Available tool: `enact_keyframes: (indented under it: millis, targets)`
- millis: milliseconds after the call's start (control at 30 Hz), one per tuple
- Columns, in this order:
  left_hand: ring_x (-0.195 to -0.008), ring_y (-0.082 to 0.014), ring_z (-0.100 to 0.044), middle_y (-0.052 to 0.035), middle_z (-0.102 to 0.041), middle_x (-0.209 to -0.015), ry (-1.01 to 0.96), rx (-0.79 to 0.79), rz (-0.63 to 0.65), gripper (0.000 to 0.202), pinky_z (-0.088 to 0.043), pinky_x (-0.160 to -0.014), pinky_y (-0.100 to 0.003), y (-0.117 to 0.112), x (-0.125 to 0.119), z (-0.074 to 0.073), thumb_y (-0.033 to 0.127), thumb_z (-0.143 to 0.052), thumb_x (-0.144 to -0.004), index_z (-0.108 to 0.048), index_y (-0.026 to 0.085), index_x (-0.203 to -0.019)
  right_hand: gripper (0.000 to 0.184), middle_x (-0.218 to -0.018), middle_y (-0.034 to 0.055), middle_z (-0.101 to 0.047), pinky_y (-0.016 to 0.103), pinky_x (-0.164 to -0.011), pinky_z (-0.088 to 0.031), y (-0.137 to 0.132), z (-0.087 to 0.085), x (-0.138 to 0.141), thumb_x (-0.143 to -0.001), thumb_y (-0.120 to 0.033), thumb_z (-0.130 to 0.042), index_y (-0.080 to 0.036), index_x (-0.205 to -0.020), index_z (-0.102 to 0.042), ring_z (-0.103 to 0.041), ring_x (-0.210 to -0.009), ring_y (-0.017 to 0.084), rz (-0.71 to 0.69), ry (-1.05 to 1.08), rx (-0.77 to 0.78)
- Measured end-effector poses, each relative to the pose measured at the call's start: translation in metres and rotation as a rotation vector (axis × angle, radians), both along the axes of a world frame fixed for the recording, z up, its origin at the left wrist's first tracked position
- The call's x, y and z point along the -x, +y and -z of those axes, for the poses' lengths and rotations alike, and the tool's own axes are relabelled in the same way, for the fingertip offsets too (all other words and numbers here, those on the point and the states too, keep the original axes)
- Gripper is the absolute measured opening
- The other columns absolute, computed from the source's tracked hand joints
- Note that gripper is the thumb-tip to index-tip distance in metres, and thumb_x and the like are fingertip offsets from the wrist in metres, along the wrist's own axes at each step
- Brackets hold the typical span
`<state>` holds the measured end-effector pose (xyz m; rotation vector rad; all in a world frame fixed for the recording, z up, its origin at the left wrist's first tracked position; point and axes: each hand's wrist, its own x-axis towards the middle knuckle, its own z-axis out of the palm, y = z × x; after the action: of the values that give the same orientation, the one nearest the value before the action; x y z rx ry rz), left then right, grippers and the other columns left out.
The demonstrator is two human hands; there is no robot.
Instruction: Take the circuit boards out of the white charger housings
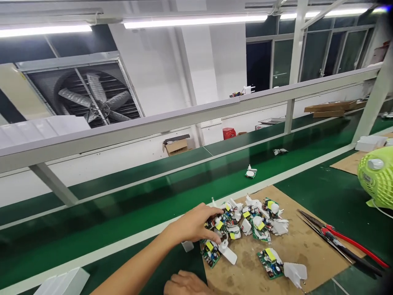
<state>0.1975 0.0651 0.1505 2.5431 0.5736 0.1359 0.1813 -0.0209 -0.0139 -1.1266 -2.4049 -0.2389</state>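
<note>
My left hand (pixel 196 224) reaches in from the lower left onto a pile of small green circuit boards with yellow parts and white plug housings (pixel 250 219). Its fingers curl over a board at the pile's left edge, thumb below. The pile lies on a brown cardboard sheet (pixel 245 270). A single board (pixel 270 262) and a white plug housing (pixel 295 273) lie apart, nearer me. My right hand (pixel 184 284) sits at the bottom edge beside the cardboard; only its back shows and its fingers are hidden.
A green conveyor belt (pixel 147 196) runs diagonally behind the cardboard, carrying one board with a white piece (pixel 251 172). Red-handled pliers (pixel 346 241) lie right of the pile. A green fan (pixel 379 178) stands at the right. White blocks (pixel 64 282) sit at the lower left.
</note>
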Motion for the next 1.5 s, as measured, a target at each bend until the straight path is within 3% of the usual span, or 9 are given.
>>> enact_keyframes:
  millis: [267, 433, 600, 733, 900, 1033, 1200, 1400, 1500]
  targets:
    - [-0.106, -0.024, -0.07, -0.0051, -0.074, -0.125, -0.197, -0.051, -0.34, 0.048, -0.056, -0.094, -0.035, -0.029, 0.105, -0.048, 0.045, -0.071, -0.095, -0.064, 0.029, -0.139, 0.026, -0.093, 0.0024, -0.072, 0.03, -0.078, -0.054, -0.028, -0.032, -0.029, -0.092, -0.043, -0.078, -0.018, -0.092, -0.07, -0.067, -0.087, 0.019, -0.179, -0.097, 0.016]
    - [-0.105, -0.0264, -0.074, -0.0052, -0.078, -0.118, -0.137, -0.07, -0.54, 0.043, -0.059, -0.098, -0.039, -0.056, 0.195, 0.007, 0.045, -0.073, -0.092, -0.071, 0.029, -0.132, 0.015, -0.098, 0.003, -0.071, 0.031, -0.09, -0.054, -0.041, -0.04, -0.03, -0.09, -0.032, -0.073, -0.019, -0.097, -0.068, -0.067, -0.092, 0.02, -0.131, -0.042, 0.052]
    - [-0.118, -0.03, -0.073, -0.0084, -0.077, -0.128, -0.112, -0.122, -0.545, 0.036, -0.06, -0.103, -0.041, -0.079, 0.234, 0.075, 0.043, -0.074, -0.093, -0.076, 0.031, -0.127, 0.012, -0.099, 0.0035, -0.071, 0.034, -0.099, -0.055, -0.048, -0.035, -0.026, -0.084, -0.017, -0.069, -0.02, -0.095, -0.067, -0.068, -0.094, 0.022, -0.058, 0.065, 0.08]
    - [-0.131, -0.0283, -0.065, -0.0074, -0.071, -0.14, -0.062, -0.484, -0.749, 0.031, -0.053, -0.114, -0.042, -0.07, 0.27, 0.065, 0.038, -0.067, -0.098, -0.076, 0.031, -0.126, 0.021, -0.101, 0.0076, -0.07, 0.041, -0.084, -0.059, -0.049, -0.027, -0.024, -0.082, -0.003, -0.061, -0.019, -0.095, -0.066, -0.068, -0.09, 0.026, -0.03, 0.144, 0.083]
    - [-0.147, -0.0546, -0.036, -0.0269, -0.062, -0.143, -0.003, -0.685, -1.181, 0.029, -0.033, -0.111, -0.08, -0.04, 0.333, 0.05, 0.024, -0.067, -0.091, -0.078, 0.013, -0.115, 0.028, -0.112, 0.0126, -0.068, 0.042, -0.082, -0.062, -0.049, -0.027, -0.021, -0.096, -0.006, -0.051, -0.018, -0.12, -0.06, -0.069, -0.095, 0.027, -0.102, 0.336, -0.02]
    - [-0.148, -0.055, -0.033, -0.0241, -0.066, -0.137, -0.015, -0.625, -1.195, 0.012, -0.028, -0.113, -0.081, -0.026, 0.334, 0.066, 0.015, -0.066, -0.086, -0.078, 0.015, -0.084, 0.045, -0.134, 0.0173, -0.066, 0.046, -0.095, -0.063, -0.052, -0.028, -0.013, -0.092, -0.014, -0.064, -0.017, -0.136, -0.054, -0.069, -0.115, 0.032, -0.105, 0.255, 0.003]
    - [-0.127, -0.0305, -0.065, -0.0104, -0.072, -0.135, -0.105, -0.398, -0.866, 0.014, -0.051, -0.112, -0.044, -0.035, 0.286, 0.084, 0.02, -0.067, -0.087, -0.072, 0.021, -0.073, 0.043, -0.128, 0.0144, -0.071, 0.048, -0.091, -0.063, -0.05, -0.024, 0.005, -0.086, -0.02, -0.071, -0.019, -0.127, -0.06, -0.071, -0.111, 0.035, -0.083, 0.16, 0.003]
    - [-0.117, -0.0234, -0.072, -0.0069, -0.071, -0.135, -0.245, -0.205, -0.719, 0.013, -0.056, -0.104, -0.034, -0.051, 0.259, 0.092, 0.019, -0.063, -0.089, -0.072, 0.023, -0.097, 0.013, -0.087, 0.0081, -0.067, 0.044, -0.068, -0.057, -0.047, -0.024, 0.0, -0.092, -0.025, -0.062, -0.02, -0.104, -0.06, -0.065, -0.075, 0.028, 0.094, 0.219, -0.156]
    - [-0.115, -0.0257, -0.073, -0.0085, -0.07, -0.137, -0.295, -0.121, -0.741, 0.041, -0.058, -0.101, -0.036, -0.054, 0.267, 0.097, 0.027, -0.07, -0.089, -0.066, 0.025, -0.13, 0.003, -0.076, 0.0021, -0.061, 0.036, -0.063, -0.053, -0.044, -0.03, -0.012, -0.098, -0.023, -0.058, -0.022, -0.1, -0.06, -0.061, -0.068, 0.023, 0.038, 0.309, -0.135]
